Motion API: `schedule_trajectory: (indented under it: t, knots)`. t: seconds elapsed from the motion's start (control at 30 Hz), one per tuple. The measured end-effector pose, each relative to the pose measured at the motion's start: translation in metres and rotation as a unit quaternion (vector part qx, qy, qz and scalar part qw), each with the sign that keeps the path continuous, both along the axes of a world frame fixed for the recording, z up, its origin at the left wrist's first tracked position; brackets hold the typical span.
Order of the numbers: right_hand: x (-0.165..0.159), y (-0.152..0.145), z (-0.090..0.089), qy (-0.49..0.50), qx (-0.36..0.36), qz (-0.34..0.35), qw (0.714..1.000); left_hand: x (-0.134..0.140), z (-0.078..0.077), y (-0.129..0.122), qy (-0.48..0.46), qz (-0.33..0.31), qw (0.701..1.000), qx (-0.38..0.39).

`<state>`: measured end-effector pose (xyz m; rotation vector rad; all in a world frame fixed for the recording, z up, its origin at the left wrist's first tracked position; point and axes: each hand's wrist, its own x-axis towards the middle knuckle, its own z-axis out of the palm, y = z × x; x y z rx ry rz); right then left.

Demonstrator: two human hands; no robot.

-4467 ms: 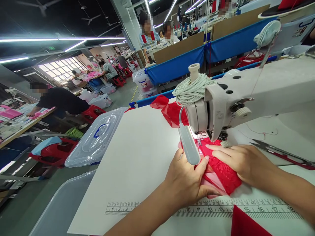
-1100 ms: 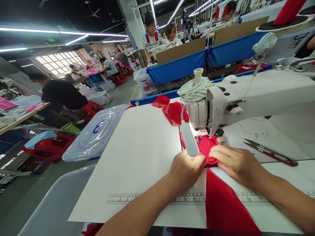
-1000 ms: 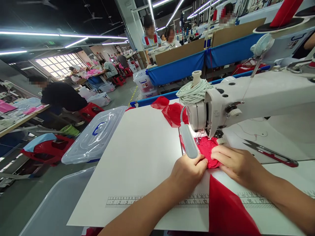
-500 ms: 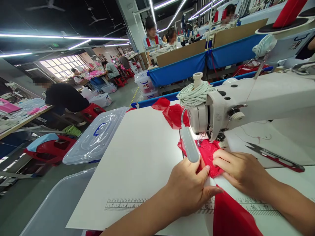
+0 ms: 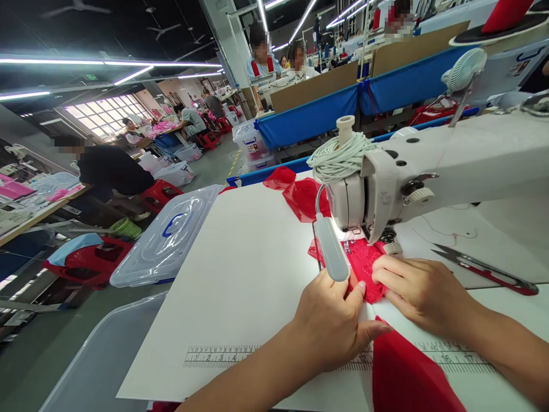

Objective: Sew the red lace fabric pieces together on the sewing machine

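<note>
Curled fingers of the right hand (image 5: 422, 289) clamp the edge of the red lace fabric (image 5: 362, 263), located partly beneath the sewing machine (image 5: 472, 160). The left hand (image 5: 326, 320) lies palm-down at the fabric's left side; its thumb, tucked in one second ago, now stands apart.

I note one camera, head-worn, facing forward and down: left hand (image 5: 328, 320) and right hand (image 5: 424, 293) close below, sewing machine (image 5: 476, 166) near at right, workroom floor (image 5: 217, 166) farther off.
</note>
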<state>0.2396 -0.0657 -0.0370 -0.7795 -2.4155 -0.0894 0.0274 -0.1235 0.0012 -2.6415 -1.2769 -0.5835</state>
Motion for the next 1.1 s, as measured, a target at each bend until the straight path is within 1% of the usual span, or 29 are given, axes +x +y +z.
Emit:
schedule_trajectory:
  t: [0.27, 0.5, 0.6, 0.73, 0.9, 0.97, 1.1]
  knots:
    - [-0.002, 0.004, 0.015, -0.019, 0.023, 0.007, 1.0, -0.003, -0.007, 0.003, 0.016, 0.007, 1.0, 0.003]
    - [-0.004, 0.008, 0.012, -0.014, 0.036, -0.009, 0.999, -0.002, -0.007, 0.005, 0.012, 0.015, 1.0, 0.002]
    - [-0.004, 0.01, 0.011, -0.015, 0.036, -0.017, 0.999, -0.001, -0.008, 0.006, 0.026, 0.021, 0.999, 0.006]
    - [-0.004, 0.01, 0.01, -0.024, 0.042, -0.029, 0.998, 0.0, -0.013, 0.004, 0.05, 0.024, 0.998, 0.036]
    - [-0.006, 0.003, 0.011, -0.01, 0.043, -0.051, 0.998, 0.004, -0.014, -0.001, 0.023, 0.027, 0.996, 0.081]
    - [-0.007, -0.001, 0.01, 0.009, 0.042, -0.026, 0.999, 0.006, -0.012, -0.004, 0.016, 0.024, 0.996, 0.083]
    - [-0.007, -0.005, 0.005, 0.048, 0.014, 0.048, 0.998, 0.01, -0.009, -0.007, 0.009, 0.019, 0.998, 0.054]
